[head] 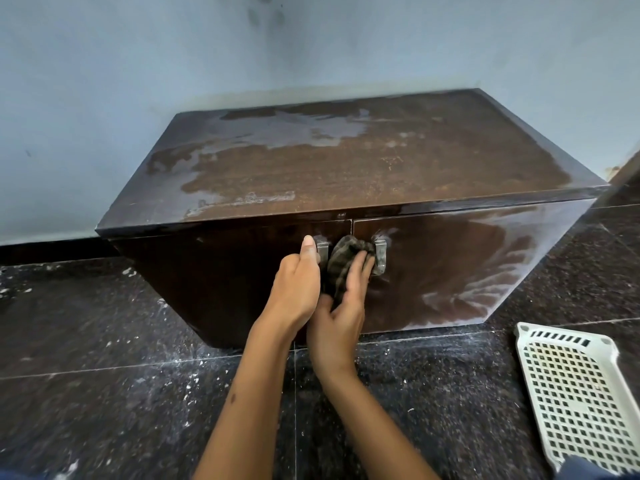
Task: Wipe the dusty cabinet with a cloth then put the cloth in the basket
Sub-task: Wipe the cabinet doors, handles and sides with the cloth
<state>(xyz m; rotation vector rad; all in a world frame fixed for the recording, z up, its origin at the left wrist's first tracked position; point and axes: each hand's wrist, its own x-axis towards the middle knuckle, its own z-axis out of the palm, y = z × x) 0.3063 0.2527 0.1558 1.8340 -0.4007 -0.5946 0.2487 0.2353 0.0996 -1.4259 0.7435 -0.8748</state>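
Dark speckled floor tiles [104, 393], dotted with pale flecks, were seen below a pale blue wall [104, 81], against which a low dark wooden cabinet [363, 161] was set; its top was streaked with pale dust patches, and grey smears were seen on the right door [467, 265]. The cloth [341, 263], a dark, soft, crumpled rag, was held against the cabinet front between two metal handles; the right hand [341, 306] was pressed on it with fingers curled over its folds, gripping it, beside the right handle [380, 256]. The left handle [322, 251] was held by the left hand [299, 289], thumb up along the metal, fingers apparently wrapped round it. The basket [575, 386], a white plastic lattice tray, rectangular and rigid, lay on the floor well apart, to the right of and nearer than the cloth, its long axis running away from the viewer and slightly leftward; the right hand was judged the nearer to it. Wiping was judged unfinished, dust being left on top and door.
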